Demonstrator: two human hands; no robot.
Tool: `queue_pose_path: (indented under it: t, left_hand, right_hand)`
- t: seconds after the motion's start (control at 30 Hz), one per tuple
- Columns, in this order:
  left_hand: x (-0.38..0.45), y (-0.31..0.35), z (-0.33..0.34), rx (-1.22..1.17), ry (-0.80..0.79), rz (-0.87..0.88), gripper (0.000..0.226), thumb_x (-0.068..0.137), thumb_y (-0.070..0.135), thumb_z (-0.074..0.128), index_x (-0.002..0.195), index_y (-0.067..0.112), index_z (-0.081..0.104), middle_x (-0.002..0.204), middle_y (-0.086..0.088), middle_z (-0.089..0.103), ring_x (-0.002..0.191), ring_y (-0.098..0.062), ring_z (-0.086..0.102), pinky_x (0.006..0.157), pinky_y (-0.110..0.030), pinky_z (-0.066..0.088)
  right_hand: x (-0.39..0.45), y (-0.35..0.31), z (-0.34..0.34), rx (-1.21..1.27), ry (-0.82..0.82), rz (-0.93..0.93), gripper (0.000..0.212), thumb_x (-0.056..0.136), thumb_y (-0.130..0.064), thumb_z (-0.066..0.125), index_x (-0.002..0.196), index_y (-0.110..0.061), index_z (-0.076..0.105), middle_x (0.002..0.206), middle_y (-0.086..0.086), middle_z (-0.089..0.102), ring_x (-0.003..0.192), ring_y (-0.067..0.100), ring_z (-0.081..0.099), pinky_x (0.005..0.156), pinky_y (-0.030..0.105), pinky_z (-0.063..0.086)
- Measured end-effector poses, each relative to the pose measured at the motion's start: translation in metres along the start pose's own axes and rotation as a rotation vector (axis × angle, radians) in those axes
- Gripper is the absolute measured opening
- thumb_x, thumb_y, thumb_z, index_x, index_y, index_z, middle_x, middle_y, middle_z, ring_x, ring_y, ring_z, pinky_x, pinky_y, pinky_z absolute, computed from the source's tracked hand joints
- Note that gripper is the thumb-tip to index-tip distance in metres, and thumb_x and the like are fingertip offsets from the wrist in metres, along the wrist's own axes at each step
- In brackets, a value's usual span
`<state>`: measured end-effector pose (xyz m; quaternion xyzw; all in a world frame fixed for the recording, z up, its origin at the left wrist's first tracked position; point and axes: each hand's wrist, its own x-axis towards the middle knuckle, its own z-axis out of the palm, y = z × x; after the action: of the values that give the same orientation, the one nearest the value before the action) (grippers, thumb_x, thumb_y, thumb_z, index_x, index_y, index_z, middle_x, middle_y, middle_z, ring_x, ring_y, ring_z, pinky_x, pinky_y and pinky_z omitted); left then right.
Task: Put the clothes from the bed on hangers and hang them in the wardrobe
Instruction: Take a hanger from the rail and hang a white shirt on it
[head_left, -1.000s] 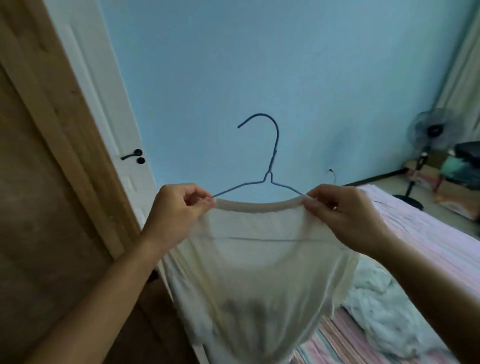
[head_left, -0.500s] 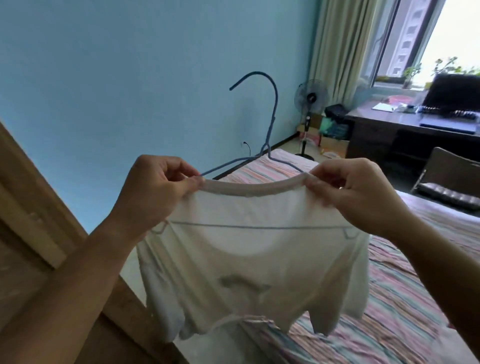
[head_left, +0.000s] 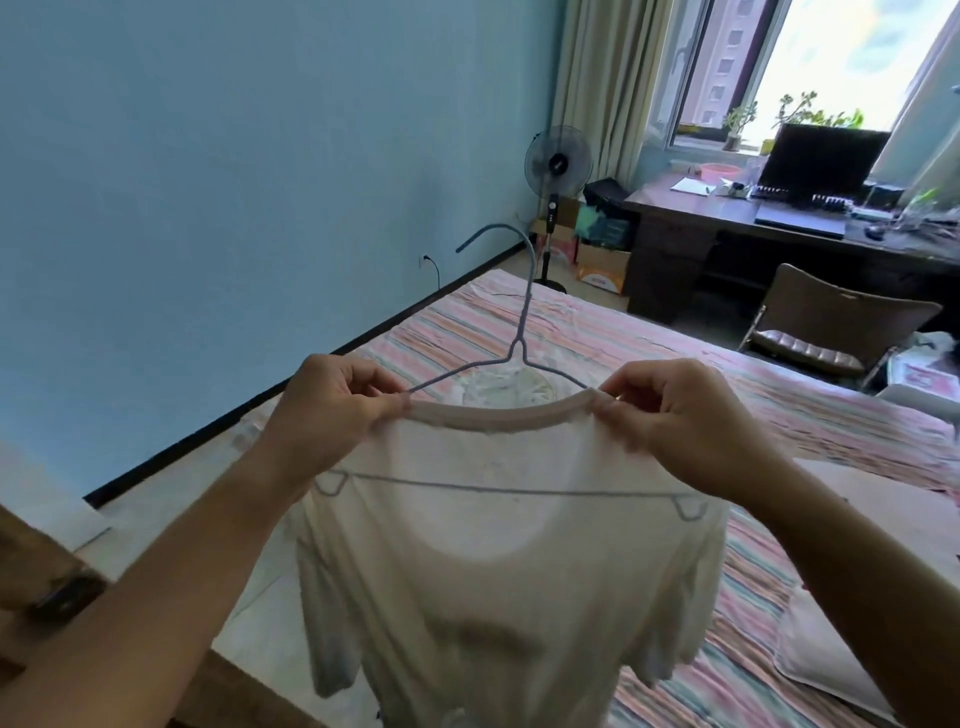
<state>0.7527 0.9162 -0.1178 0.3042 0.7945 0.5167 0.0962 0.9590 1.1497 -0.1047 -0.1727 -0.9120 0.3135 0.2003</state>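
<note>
Head view: we hold a white t-shirt (head_left: 498, 571) up in front of us, above the near end of the bed (head_left: 779, 415). Our left hand (head_left: 332, 410) pinches the collar at its left end, thumb and fingers curled on the ribbed edge. Our right hand (head_left: 680, 415) pinches the collar's right end the same way. A blue wire hanger (head_left: 522, 332) sits inside the shirt; its hook sticks up through the neck opening, and its bottom bar shows thru the thin cloth. A striped sheet covers the bed, w/ another pale garment (head_left: 498, 384) lying on it beyond the collar. Fan (head_left: 557, 161), desk (head_left: 727, 218) and chair (head_left: 831, 322) stand past the bed's far edge.
</note>
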Motion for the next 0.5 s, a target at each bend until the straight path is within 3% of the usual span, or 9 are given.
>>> queue_pose_path:
  t: [0.07,0.27,0.5]
  left_hand:
    - [0.019,-0.014,0.018,-0.007,-0.047,-0.038,0.018,0.077,0.012,0.081,0.067,0.027,0.076,0.067,0.000,0.071,0.059,-0.002,0.059,0.060,-0.019,0.049]
    - [0.088,-0.062,0.085,0.058,-0.178,-0.160,0.007,0.077,0.016,0.081,0.072,0.015,0.077,0.074,-0.008,0.072,0.070,-0.017,0.065,0.070,-0.035,0.053]
    - [0.178,-0.137,0.176,0.145,-0.281,-0.295,0.010,0.076,0.015,0.082,0.071,0.016,0.074,0.069,-0.001,0.069,0.062,-0.008,0.058,0.056,-0.015,0.043]
  right_hand:
    - [0.010,0.021,0.007,-0.011,-0.016,0.039,0.012,0.090,-0.035,0.069,0.080,-0.029,0.072,0.062,-0.009,0.064,0.059,0.009,0.059,0.062,0.035,0.053]
    - [0.058,0.103,0.036,-0.095,-0.113,0.184,0.014,0.092,-0.037,0.067,0.086,-0.026,0.073,0.067,-0.005,0.064,0.061,0.009,0.057,0.059,0.026,0.045]
    - [0.128,0.220,0.084,-0.186,-0.255,0.351,0.019,0.091,-0.040,0.066,0.085,-0.023,0.072,0.073,-0.010,0.064,0.069,0.006,0.057,0.060,0.024,0.039]
